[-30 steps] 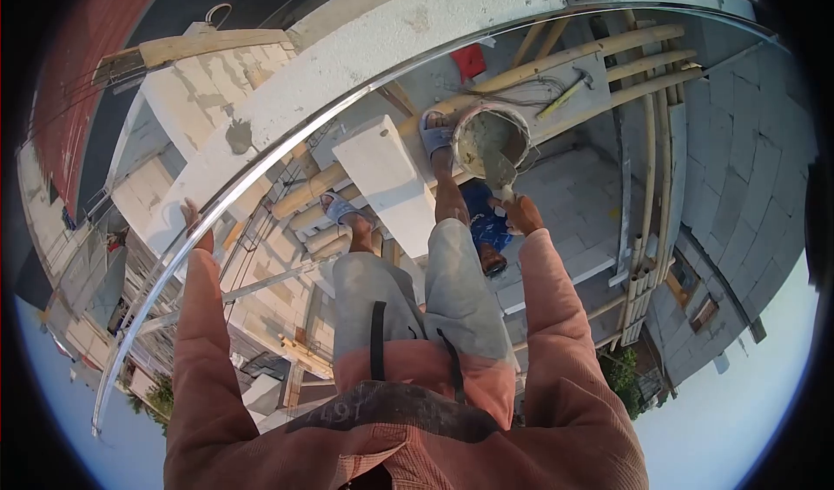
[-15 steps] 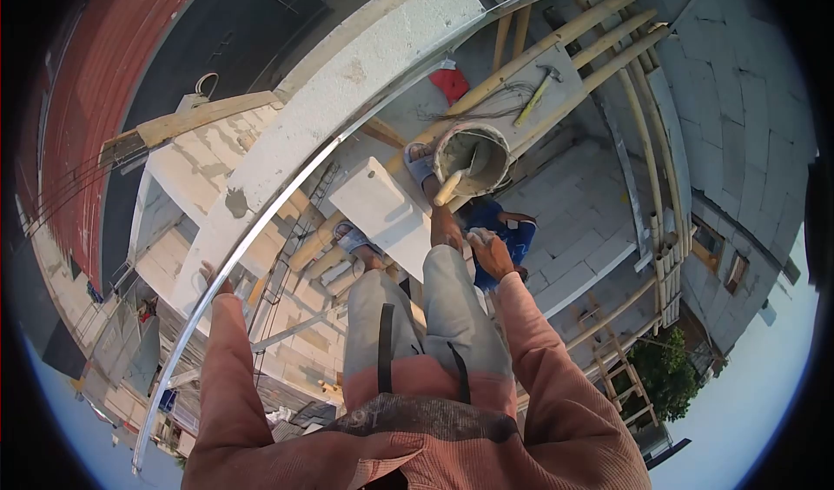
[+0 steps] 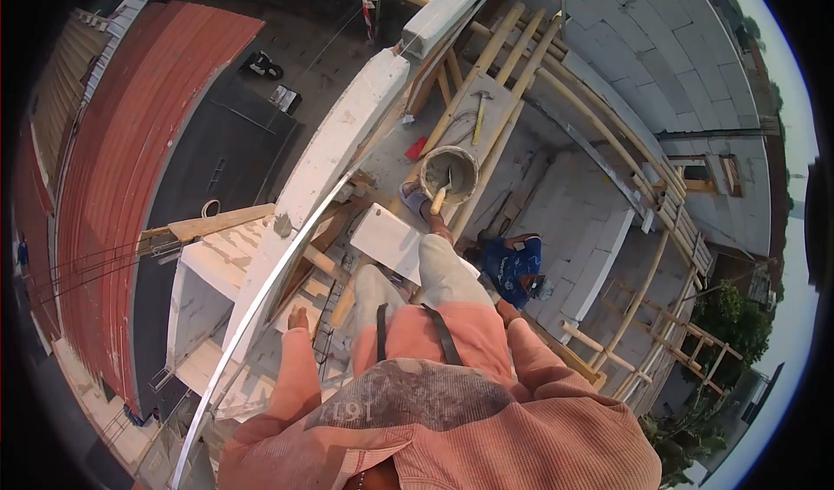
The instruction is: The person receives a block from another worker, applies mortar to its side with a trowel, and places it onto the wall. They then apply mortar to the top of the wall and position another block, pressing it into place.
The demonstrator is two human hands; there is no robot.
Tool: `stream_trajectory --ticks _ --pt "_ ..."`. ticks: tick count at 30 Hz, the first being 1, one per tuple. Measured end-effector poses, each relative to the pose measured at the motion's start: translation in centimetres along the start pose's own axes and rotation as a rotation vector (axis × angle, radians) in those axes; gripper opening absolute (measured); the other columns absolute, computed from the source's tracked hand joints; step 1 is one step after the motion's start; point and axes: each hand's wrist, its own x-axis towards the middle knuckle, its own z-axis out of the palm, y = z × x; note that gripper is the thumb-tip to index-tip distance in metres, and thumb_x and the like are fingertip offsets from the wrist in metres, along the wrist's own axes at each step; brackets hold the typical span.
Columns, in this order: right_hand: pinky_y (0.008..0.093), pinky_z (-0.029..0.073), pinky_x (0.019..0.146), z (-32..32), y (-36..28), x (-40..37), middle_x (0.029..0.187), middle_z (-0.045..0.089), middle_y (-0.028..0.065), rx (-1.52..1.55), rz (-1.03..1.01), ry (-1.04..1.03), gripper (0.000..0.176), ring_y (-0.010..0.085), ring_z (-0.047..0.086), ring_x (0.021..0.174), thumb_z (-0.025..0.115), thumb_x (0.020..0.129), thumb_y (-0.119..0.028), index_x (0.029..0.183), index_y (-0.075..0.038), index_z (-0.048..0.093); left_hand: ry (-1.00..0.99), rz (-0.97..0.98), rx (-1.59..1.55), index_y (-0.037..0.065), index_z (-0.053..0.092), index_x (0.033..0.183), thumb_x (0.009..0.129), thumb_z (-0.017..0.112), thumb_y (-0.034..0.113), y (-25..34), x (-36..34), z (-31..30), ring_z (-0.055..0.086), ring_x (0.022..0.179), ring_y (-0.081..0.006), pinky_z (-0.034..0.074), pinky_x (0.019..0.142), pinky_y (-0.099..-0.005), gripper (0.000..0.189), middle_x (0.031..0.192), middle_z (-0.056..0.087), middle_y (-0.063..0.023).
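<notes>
My left hand [image 3: 298,319] hangs beside my left leg, right of the metal straightedge [image 3: 265,292] and apart from it; its fingers are small and foreshortened. Beside my right thigh is my right hand [image 3: 506,310], its fingers too small to make out. A bucket [image 3: 450,174] of grey mortar stands past my right foot, with a wooden-handled tool [image 3: 440,198] in it. A white block [image 3: 387,240] lies between my feet. Farther off, a hammer [image 3: 479,118] with a yellow-green handle rests on a board.
A co-worker in blue [image 3: 512,268] is below at the right. Bamboo poles [image 3: 521,86] run past the bucket. The pale wall top [image 3: 352,129] curves along the left, with a drop to dark ground beyond. Red roofing [image 3: 148,160] lies at the far left.
My left hand has come away from the straightedge and wall towards my leg. My right hand has drawn back from in front of my knee to beside my thigh. The view has shifted.
</notes>
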Motion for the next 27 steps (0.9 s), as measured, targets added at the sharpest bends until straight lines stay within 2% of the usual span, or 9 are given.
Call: stream_trajectory --ticks 1,4,7,11,14,17,21,23,27 --pt "0.0466 0.051 0.092 2.1 0.9 1.4 0.119 0.065 0.0296 0.019 -0.016 -0.045 0.045 0.0438 0.062 0.114 0.058 0.091 -0.032 0.119 0.002 0.066 0.036 0.172 -0.087 -0.002 0.063 0.124 0.094 0.052 0.045 -2.0 0.0 3.3 0.061 0.118 -0.0373 0.044 0.1 -0.0442 0.057 0.121 0.067 -0.0224" --pt "0.047 0.051 0.09 5.5 0.3 3.8 0.117 0.065 0.0302 0.122 -0.054 0.016 0.045 0.0437 0.063 0.112 0.059 0.09 -0.034 0.122 -0.002 0.065 -0.345 0.126 -0.084 0.004 0.064 0.128 0.095 0.054 0.053 -0.6 -4.0 7.4 0.062 0.109 -0.0206 0.046 0.096 -0.0361 0.06 0.116 0.07 -0.0116" --pt "0.0474 0.051 0.087 8.6 -0.7 6.6 0.116 0.065 0.0308 0.244 -0.09 0.154 0.046 0.0436 0.064 0.11 0.06 0.09 -0.035 0.125 -0.006 0.064 -0.557 0.093 -0.077 0.004 0.063 0.129 0.095 0.053 0.053 1.2 -6.4 5.5 0.061 0.112 -0.0213 0.045 0.097 -0.0364 0.061 0.119 0.068 -0.0128" --pt "0.0479 0.051 0.084 11.8 -1.1 8.8 0.114 0.065 0.0316 0.436 -0.067 0.31 0.048 0.0434 0.065 0.108 0.062 0.089 -0.037 0.129 -0.01 0.062 -0.541 0.145 -0.093 0.004 0.061 0.131 0.094 0.053 0.053 3.6 -6.4 1.4 0.06 0.115 -0.0222 0.045 0.099 -0.0369 0.062 0.122 0.066 -0.0145" --pt "0.051 0.05 0.086 10.5 -1.5 4.7 0.13 0.06 0.0298 0.835 0.115 0.401 0.06 0.04 0.065 0.113 0.057 0.093 -0.039 0.147 -0.017 0.045 -0.525 0.194 -0.074 0.003 0.06 0.132 0.094 0.053 0.054 5.8 -5.5 -0.4 0.059 0.118 -0.0228 0.044 0.1 -0.0372 0.063 0.125 0.064 -0.0158" --pt "0.0526 0.04 0.098 12.1 1.7 6.6 0.124 0.065 0.0167 0.831 0.109 0.377 0.054 0.031 0.066 0.11 0.059 0.091 -0.043 0.139 -0.018 0.053 -0.513 0.228 -0.054 0.003 0.059 0.133 0.094 0.053 0.054 7.4 -5.6 -1.6 0.057 0.12 -0.0235 0.044 0.102 -0.0375 0.064 0.128 0.063 -0.017" --pt "0.0546 0.025 0.114 17.8 8.6 18.0 0.117 0.072 -0.0006 0.545 -0.007 0.341 0.048 0.019 0.069 0.107 0.061 0.089 -0.048 0.128 -0.02 0.063 -0.505 0.25 -0.033 0.002 0.058 0.134 0.094 0.052 0.054 8.2 -6.5 -2.8 0.056 0.123 -0.0244 0.043 0.104 -0.038 0.066 0.131 0.061 -0.0187" --pt "0.0531 0.026 0.114 17.6 7.9 15.5 0.123 0.07 0.0016 0.717 0.036 0.246 0.05 0.0198 0.066 0.112 0.06 0.089 -0.049 0.129 -0.019 0.061 -0.51 0.254 -0.019 0.002 0.057 0.135 0.094 0.052 0.055 8.4 -6.9 -3.0 0.055 0.125 -0.0249 0.043 0.104 -0.0382 0.067 0.133 0.059 -0.0196" --pt "0.0533 0.028 0.112 16.5 4.6 8.8 0.125 0.068 0.0039 0.87 0.111 0.25 0.049 0.022 0.067 0.11 0.06 0.09 -0.046 0.131 -0.019 0.058 -0.513 0.267 -0.002 0.002 0.056 0.137 0.094 0.052 0.055 8.2 -6.8 -3.2 0.054 0.128 -0.0258 0.042 0.106 -0.0386 0.068 0.136 0.057 -0.0213"
